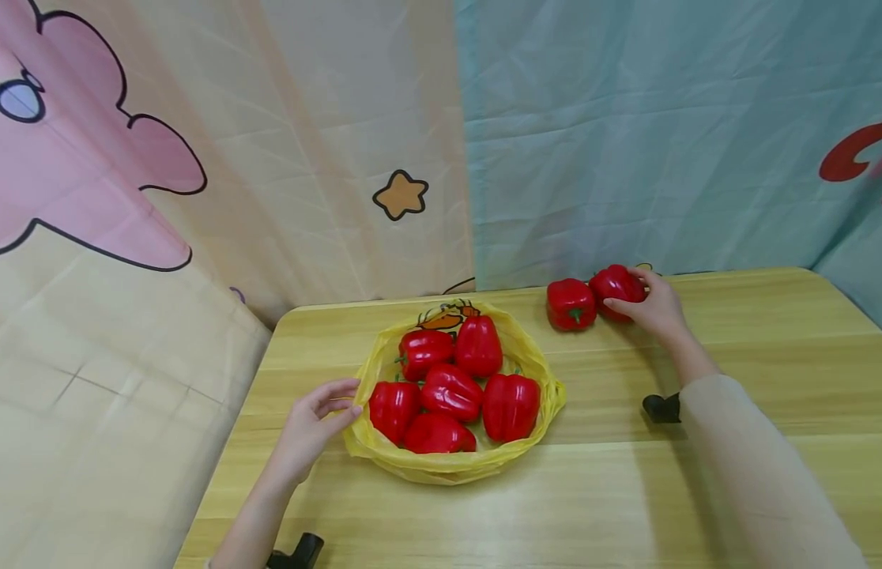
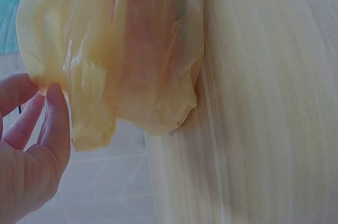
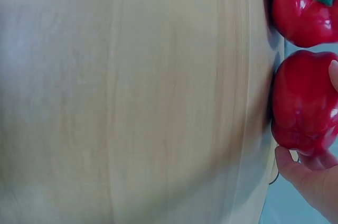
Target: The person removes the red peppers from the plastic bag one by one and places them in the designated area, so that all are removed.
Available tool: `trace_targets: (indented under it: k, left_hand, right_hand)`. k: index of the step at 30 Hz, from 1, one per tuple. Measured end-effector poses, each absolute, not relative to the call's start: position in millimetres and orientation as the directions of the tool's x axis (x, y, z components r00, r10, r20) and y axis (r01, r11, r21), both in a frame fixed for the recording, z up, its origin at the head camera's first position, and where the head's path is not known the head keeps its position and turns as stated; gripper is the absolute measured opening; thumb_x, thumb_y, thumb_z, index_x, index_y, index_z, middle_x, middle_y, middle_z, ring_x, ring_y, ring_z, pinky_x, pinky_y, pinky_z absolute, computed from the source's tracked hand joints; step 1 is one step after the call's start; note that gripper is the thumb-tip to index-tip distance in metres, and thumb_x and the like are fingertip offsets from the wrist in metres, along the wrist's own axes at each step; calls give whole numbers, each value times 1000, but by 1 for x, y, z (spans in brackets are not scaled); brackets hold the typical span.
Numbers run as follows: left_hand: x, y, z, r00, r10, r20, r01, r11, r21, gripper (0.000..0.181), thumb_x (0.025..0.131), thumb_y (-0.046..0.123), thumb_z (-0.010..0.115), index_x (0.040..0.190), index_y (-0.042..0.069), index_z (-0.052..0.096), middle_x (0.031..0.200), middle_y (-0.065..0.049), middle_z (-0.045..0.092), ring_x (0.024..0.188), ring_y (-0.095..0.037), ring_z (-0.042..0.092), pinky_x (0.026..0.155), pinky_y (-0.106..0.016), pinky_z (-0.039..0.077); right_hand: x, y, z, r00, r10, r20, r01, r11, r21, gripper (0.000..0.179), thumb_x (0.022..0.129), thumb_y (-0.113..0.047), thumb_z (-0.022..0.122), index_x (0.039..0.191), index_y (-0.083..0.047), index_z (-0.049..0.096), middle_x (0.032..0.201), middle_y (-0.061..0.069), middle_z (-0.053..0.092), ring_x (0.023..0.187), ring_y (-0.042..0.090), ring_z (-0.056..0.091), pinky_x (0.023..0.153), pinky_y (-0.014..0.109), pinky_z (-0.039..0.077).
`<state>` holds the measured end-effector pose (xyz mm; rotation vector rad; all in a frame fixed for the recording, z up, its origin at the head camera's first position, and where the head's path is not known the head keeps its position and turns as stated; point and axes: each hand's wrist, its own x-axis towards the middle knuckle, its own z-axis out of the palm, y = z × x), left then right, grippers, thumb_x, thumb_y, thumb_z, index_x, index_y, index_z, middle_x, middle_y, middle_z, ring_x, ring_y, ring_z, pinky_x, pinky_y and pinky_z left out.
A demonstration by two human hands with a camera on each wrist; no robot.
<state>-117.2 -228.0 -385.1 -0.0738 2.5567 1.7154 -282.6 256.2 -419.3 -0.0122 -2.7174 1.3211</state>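
Pepper (image 1: 617, 288) sits to the right of the bag (image 1: 448, 474) and a bit beyond it, just beside a second pepper (image 1: 571, 304). Glossy, holds its shape: probably stiff and fairly light, smooth enough to slip, fine with a firm hold. Best taken round its widest part, thumb opposite fingers. Bag is thin, limp film, likely to sag or tear if tugged; hold lightly at the rim. Six peppers (image 1: 451, 393) lie inside the bag.

Right hand (image 1: 657, 308) is clamped on the pepper, thumb on the side nearer the bag, fingers opposite. Can't tell if the pepper is off the table (image 1: 604, 490). Right arm (image 1: 761, 466) reaches past the bag's right side, slanting inward. Left hand (image 1: 316, 419) pinches the bag's left rim, thumb against fingers.
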Motion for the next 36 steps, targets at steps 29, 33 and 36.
trace_targets:
  k: [29, 33, 36]
  left_hand:
    - [-116, -228, -383, -997, 1, -81, -76, 363, 929, 39, 85, 5, 67, 122, 0, 57, 121, -15, 56, 101, -22, 55, 76, -21, 51]
    - [-116, -228, -383, -997, 6, -73, -66, 367, 928, 39, 85, 5, 67, 122, -1, 56, 121, -15, 56, 101, -22, 55, 76, -21, 51]
    - [-116, -228, -383, -998, 8, -68, -60, 370, 927, 39, 85, 6, 67, 122, -1, 56, 122, -15, 56, 101, -23, 54, 76, -21, 50]
  right_hand:
    - [-275, 269, -390, -994, 74, 76, -28, 513, -858, 74, 87, -35, 64, 144, -4, 28, 140, 28, 32, 124, 44, 34, 93, 55, 39]
    - [-270, 267, -378, -994, 48, 93, -53, 528, -847, 73, 87, -37, 65, 144, -5, 30, 139, 24, 35, 123, 41, 36, 83, 37, 46]
    - [-266, 264, -372, -994, 25, 107, -77, 533, -843, 72, 86, -36, 65, 143, -7, 32, 137, 21, 38, 122, 39, 39, 73, 19, 44]
